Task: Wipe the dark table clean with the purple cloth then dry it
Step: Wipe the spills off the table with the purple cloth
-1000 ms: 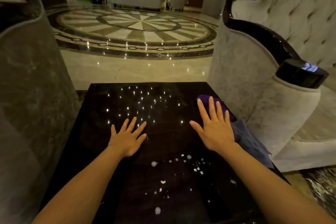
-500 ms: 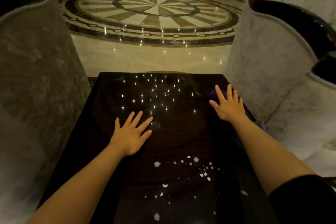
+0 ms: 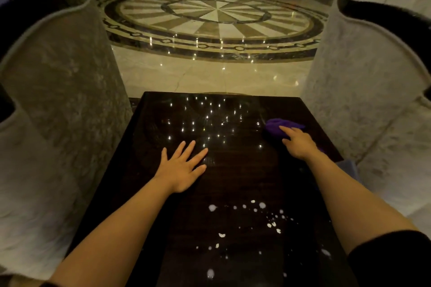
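Note:
The dark glossy table runs away from me between two armchairs. White spots of spill dot its near half. My left hand lies flat on the table's middle with fingers spread, holding nothing. The purple cloth sits bunched near the table's far right edge. My right hand rests on the cloth with fingers curled over its near part.
A grey upholstered armchair flanks the table on the left and a pale one on the right. A grey-blue cloth hangs off the table's right edge. Polished patterned marble floor lies beyond.
My right hand has slid forward and right onto the purple cloth and curled its fingers over it. My left hand stayed flat. The view tipped forward.

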